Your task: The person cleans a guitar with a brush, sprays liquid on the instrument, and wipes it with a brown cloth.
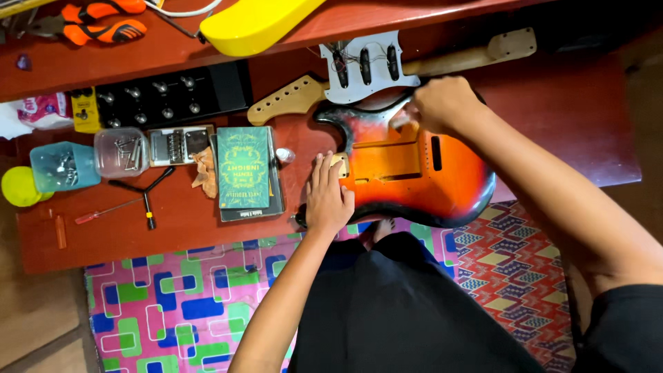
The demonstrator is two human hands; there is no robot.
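Head view shows the sunburst guitar body (414,173) stripped on the worktop (173,228), left hand (327,197) flat on its edge, right hand (442,103) closed at its upper cavity; pickguard (366,65) and neck (469,59) unmounted.

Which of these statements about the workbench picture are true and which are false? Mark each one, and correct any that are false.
1. The left hand lies flat on the edge of the sunburst guitar body. True.
2. The right hand holds the red screwdriver. False: the screwdriver lies untouched on the table, far to the left; the right hand is curled at the upper edge of the guitar body.
3. A green book lies left of the guitar body. True.
4. The white pickguard is mounted on the guitar body. False: it lies loose above the body, whose cavities are open.
5. The orange-handled pliers lie on the patterned mat. False: they lie on the upper shelf.
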